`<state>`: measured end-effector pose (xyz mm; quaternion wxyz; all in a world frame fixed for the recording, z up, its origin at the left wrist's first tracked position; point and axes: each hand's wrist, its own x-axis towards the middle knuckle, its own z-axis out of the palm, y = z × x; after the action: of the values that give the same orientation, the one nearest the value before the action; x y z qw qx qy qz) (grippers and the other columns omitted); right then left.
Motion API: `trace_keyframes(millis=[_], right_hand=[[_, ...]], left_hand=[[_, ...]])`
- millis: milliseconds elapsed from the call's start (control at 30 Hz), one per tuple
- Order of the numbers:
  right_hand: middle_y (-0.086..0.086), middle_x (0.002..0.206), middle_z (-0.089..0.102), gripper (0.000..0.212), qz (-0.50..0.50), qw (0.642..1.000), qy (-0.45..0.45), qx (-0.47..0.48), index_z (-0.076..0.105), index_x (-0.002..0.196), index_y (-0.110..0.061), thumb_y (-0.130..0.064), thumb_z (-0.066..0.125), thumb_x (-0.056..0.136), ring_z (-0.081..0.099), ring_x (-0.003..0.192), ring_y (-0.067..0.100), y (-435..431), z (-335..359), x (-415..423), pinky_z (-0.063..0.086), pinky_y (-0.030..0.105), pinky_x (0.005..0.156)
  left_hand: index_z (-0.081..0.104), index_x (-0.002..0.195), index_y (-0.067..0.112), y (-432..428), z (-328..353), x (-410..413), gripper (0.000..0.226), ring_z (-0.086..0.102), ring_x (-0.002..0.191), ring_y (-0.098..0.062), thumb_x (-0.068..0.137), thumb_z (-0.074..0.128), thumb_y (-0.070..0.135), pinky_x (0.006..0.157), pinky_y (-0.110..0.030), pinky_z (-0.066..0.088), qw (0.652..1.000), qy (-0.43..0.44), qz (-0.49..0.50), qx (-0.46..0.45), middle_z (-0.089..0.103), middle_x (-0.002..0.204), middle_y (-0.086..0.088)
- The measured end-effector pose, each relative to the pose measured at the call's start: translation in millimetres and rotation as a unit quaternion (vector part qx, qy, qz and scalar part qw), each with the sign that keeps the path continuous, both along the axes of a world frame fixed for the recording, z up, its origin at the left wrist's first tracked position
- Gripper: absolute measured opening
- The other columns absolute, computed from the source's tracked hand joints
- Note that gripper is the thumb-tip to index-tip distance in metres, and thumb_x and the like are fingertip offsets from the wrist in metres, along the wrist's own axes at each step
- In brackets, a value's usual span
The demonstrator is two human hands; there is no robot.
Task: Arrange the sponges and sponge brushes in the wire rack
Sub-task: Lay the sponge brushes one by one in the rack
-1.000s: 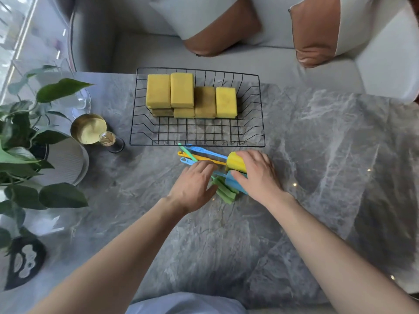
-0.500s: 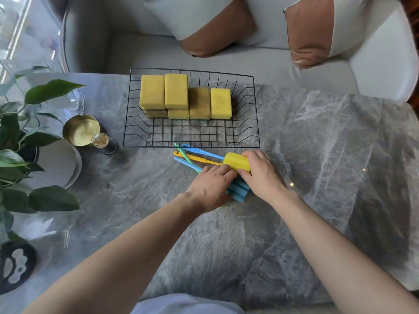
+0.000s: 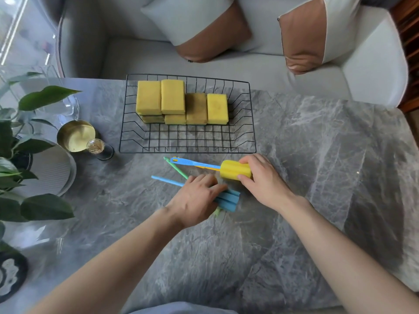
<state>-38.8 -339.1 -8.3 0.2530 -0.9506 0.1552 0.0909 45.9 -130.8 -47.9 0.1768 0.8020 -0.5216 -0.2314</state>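
A black wire rack stands on the marble table, with several yellow sponges stacked along its far side. Just in front of the rack lie sponge brushes with long thin handles. My right hand is shut on the yellow sponge head of one brush, whose blue handle points left. My left hand presses on a blue sponge brush head; its light blue handle sticks out to the left. A green handle lies between them, its head mostly hidden under my left hand.
A gold cup and a small glass holder stand left of the rack. A leafy plant and a round white dish fill the left edge. A sofa with cushions sits behind the table.
My right hand has lifted the yellow-headed brush a little to the right, apart from the others. My left hand has slid onto the blue brush head, whose handle now points further left.
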Motion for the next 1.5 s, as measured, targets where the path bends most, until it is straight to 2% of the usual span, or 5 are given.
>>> trace_keyframes(millis=[400, 567, 833, 1100, 1500], right_hand=[[0.006, 0.127, 0.056, 0.037, 0.051, 0.994, -0.092, 0.024, 0.057, 0.127, -0.009, -0.019, 0.066, 0.093, 0.052, 0.117, 0.022, -8, 15, 65, 0.042, 0.032, 0.097], [0.007, 0.128, 0.054, 0.039, 0.059, 0.996, -0.065, 0.009, 0.055, 0.129, -0.011, -0.023, 0.065, 0.094, 0.055, 0.113, 0.028, -26, -13, 111, 0.046, 0.042, 0.093], [0.008, 0.129, 0.054, 0.039, 0.099, 0.995, 0.016, -0.026, 0.054, 0.128, -0.011, -0.023, 0.067, 0.093, 0.054, 0.113, 0.030, -53, -52, 137, 0.043, 0.038, 0.090], [0.003, 0.128, 0.060, 0.043, 0.138, 0.982, 0.032, -0.127, 0.054, 0.128, -0.020, -0.036, 0.068, 0.091, 0.057, 0.116, 0.029, -68, -64, 134, 0.044, 0.044, 0.101], [-0.001, 0.126, 0.058, 0.041, 0.120, 0.987, 0.031, -0.105, 0.052, 0.125, -0.024, -0.039, 0.067, 0.090, 0.057, 0.114, 0.028, -78, -77, 136, 0.050, 0.044, 0.091]], left_hand=[[0.059, 0.130, 0.029, 42, 28, 36, 0.049, 0.057, 0.098, -0.024, 0.082, 0.064, 0.035, 0.083, -0.044, 0.048, 0.992, 0.011, 0.112, -0.058, 0.056, 0.110, 0.003], [0.063, 0.131, 0.024, 34, 38, 56, 0.051, 0.059, 0.100, -0.025, 0.081, 0.070, 0.031, 0.086, -0.049, 0.050, 0.989, 0.013, 0.127, -0.071, 0.057, 0.111, 0.001], [0.065, 0.131, 0.018, 31, 39, 71, 0.051, 0.059, 0.098, -0.025, 0.082, 0.075, 0.023, 0.086, -0.043, 0.053, 0.985, 0.029, 0.146, -0.090, 0.058, 0.112, -0.002], [0.062, 0.134, 0.020, 0, 33, 102, 0.053, 0.060, 0.098, -0.025, 0.082, 0.073, 0.027, 0.083, -0.035, 0.052, 0.984, 0.020, 0.153, -0.086, 0.056, 0.114, -0.002], [0.063, 0.133, 0.020, -66, -11, 141, 0.049, 0.060, 0.097, -0.030, 0.086, 0.072, 0.028, 0.090, -0.042, 0.052, 0.989, 0.058, 0.136, 0.007, 0.055, 0.109, -0.006]])
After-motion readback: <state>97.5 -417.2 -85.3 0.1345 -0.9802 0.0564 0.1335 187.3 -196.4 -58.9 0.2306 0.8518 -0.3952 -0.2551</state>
